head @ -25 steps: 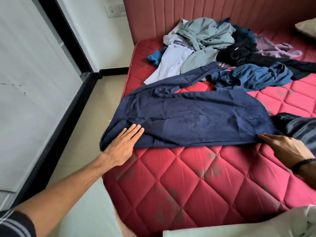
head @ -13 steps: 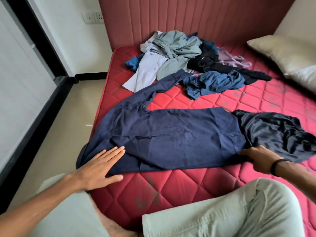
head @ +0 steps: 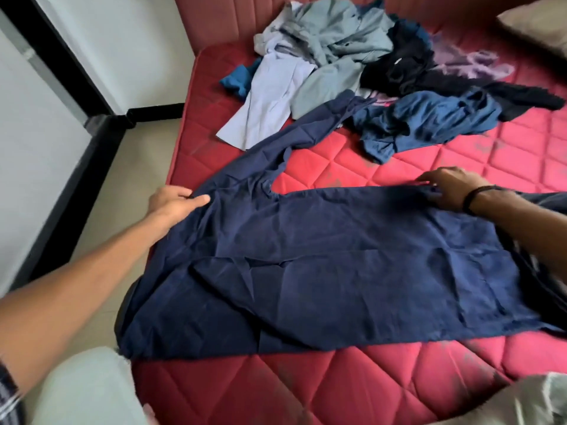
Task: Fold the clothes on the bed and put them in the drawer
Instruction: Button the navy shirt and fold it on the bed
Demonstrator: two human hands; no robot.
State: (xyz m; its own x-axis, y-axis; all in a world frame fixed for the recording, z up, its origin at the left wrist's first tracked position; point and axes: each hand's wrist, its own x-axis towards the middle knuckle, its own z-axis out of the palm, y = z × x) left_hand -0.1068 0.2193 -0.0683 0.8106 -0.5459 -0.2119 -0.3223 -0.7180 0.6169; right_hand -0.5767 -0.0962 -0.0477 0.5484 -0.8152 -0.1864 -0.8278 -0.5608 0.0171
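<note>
Navy blue trousers (head: pixel 322 265) lie spread across the near part of the red quilted mattress (head: pixel 352 388), one leg running up toward the clothes pile. My left hand (head: pixel 175 202) pinches the trousers' far left edge near the bed's side. My right hand (head: pixel 451 187), with a black band on the wrist, grips the far right edge of the same garment. A pile of unfolded clothes (head: pixel 343 47) lies near the headboard: a grey-green garment, a pale lilac shirt (head: pixel 270 99), a black piece (head: pixel 408 69) and a blue garment (head: pixel 429 121).
A padded red headboard (head: pixel 233 16) backs the bed. A beige pillow (head: pixel 540 23) lies at the far right. Tiled floor (head: pixel 122 179) runs along the bed's left side beside a white wall panel with black trim. My knees in pale trousers show at the bottom.
Both hands have moved from the trousers' near edge to its far edge and taken hold of it. The view has come closer and tilted down.
</note>
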